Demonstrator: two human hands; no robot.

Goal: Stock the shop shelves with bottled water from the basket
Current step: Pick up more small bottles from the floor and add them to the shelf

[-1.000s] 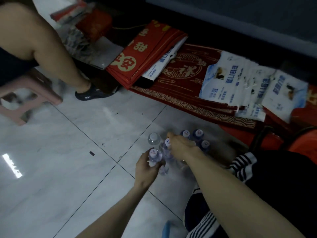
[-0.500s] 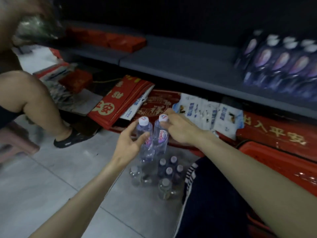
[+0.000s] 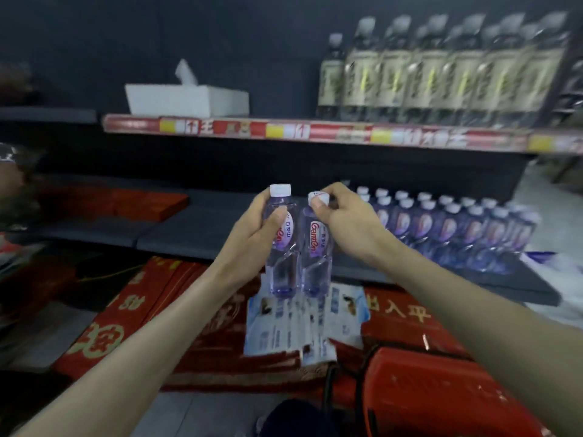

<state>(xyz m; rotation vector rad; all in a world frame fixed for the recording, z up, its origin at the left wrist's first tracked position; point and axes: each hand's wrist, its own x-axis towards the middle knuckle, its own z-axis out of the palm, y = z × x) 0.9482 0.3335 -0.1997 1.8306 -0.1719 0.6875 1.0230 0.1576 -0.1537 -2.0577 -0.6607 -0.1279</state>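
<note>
A: L hand?
B: My left hand (image 3: 252, 234) is wrapped round one water bottle (image 3: 281, 272), thumb across the label, btl upright.
A: R?
B: My right hand (image 3: 347, 222) pinches the cap (image 3: 318, 197) of a second bottle (image 3: 317, 260), hanging just beside the first. Touching or not, can't tell.
A: Vs the shelf?
B: Both are in the air in front of the lower shelf (image 3: 195, 231). Stocked row (image 3: 448, 228) of the same btls sits on it at 3 o'clock. Red basket (image 3: 426, 402) at 5, leaflets (image 3: 299, 323) at 6.

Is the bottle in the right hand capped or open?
Capped: the right hand pinches the white cap sitting on the right bottle.
</note>
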